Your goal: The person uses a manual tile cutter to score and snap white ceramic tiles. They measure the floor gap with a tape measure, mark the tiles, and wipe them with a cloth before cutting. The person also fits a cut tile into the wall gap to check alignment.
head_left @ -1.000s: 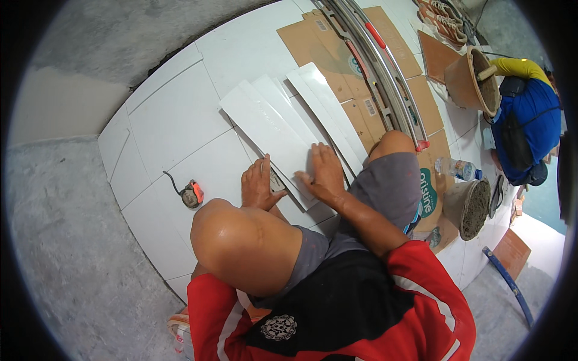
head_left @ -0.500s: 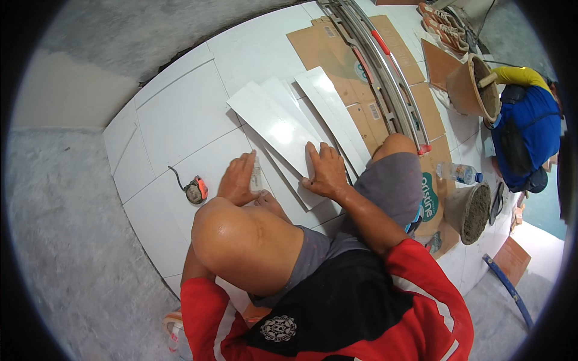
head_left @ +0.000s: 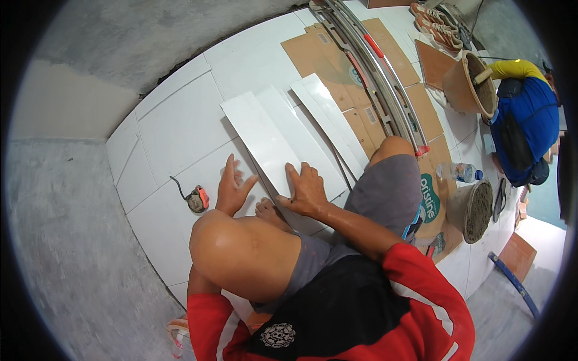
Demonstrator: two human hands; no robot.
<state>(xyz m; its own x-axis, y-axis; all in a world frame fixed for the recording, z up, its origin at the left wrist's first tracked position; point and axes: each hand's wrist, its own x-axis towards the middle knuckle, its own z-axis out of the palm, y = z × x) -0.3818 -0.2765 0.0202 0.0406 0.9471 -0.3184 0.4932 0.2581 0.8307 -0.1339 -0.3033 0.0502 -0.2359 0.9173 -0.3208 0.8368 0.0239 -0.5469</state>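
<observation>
One white strip (head_left: pixel 259 132) runs lengthwise far-left from the right hand (head_left: pixel 307 191) seemingly clamping it; left hand (head_left: pixel 231 191) spread alongside

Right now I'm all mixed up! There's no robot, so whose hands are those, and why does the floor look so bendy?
Good question! Those are a person's own bare hands. A camera on the person's head looks down, and its wide, round lens bends straight lines.

The left hand is open, holding nothing, with its fingers spread. The right hand is on the near end of a long white strip; I can't tell how firmly it grips. More strips lie beside it on the white tiled floor.

To the left lies what looks like a tape measure. To the right, a long metal tool rests on cardboard.
</observation>
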